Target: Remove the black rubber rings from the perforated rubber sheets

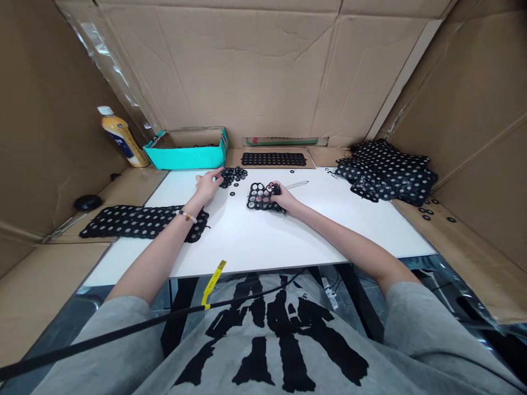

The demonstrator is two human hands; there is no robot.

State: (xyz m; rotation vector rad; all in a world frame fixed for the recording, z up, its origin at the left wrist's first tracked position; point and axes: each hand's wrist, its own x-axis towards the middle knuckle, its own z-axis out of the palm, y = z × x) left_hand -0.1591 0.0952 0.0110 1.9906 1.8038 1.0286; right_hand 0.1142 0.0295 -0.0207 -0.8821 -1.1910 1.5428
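Observation:
My right hand grips a small black panel of joined rings by its right side, fingers curled over the edge. A slim pale pen-like stick shows just beyond this hand; whether it is held or lies on the table I cannot tell. My left hand reaches to a pile of loose black rings, thumb and forefinger apart at its left edge. A few single rings lie between the pile and the panel. Under my left forearm lies a long black ring panel.
A turquoise box stands at the back left beside an orange drink bottle. Another black panel lies at the back. Stacked black panels fill the right corner, near loose rings. Cardboard walls surround the white table.

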